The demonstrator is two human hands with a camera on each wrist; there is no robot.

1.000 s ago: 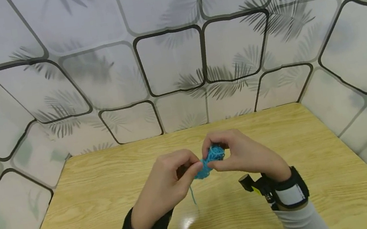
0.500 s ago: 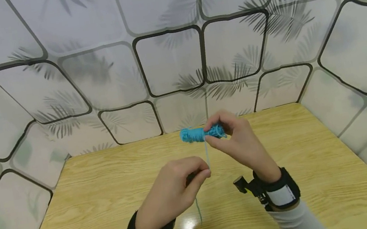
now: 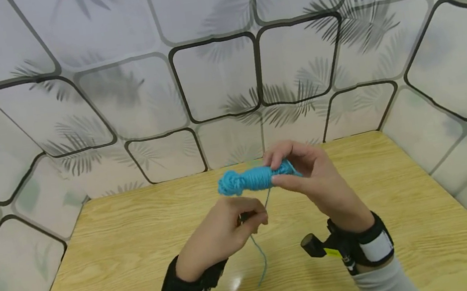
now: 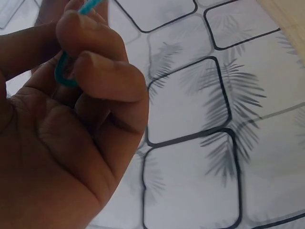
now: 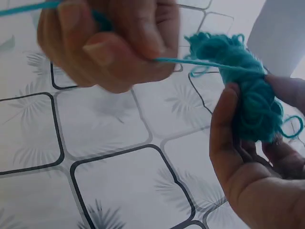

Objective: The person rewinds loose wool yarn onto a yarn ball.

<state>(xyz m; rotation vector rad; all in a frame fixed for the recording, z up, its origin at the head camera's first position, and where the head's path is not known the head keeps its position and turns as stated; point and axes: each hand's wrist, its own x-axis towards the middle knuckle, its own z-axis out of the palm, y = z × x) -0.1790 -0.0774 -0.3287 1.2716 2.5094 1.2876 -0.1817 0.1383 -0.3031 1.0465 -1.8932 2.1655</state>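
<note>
A small skein of blue yarn, wound round its middle with loose loops at both ends, is held up above the table. My right hand grips its right end between thumb and fingers. Just below and left of the skein, my left hand pinches the yarn strand, which runs taut up to the skein in the right wrist view. The strand's loose tail hangs below the left hand. In the left wrist view, a bend of yarn passes among the curled fingers.
A wooden table lies beneath both hands. Pale patterned walls with dark outlines and leaf prints enclose its back and sides. Both wrists wear black straps, and a small camera juts from the right one.
The hands were together at the skein, then the right hand lifted it away and the left drew the strand down. Since then the skein has shifted slightly left and tilted.
</note>
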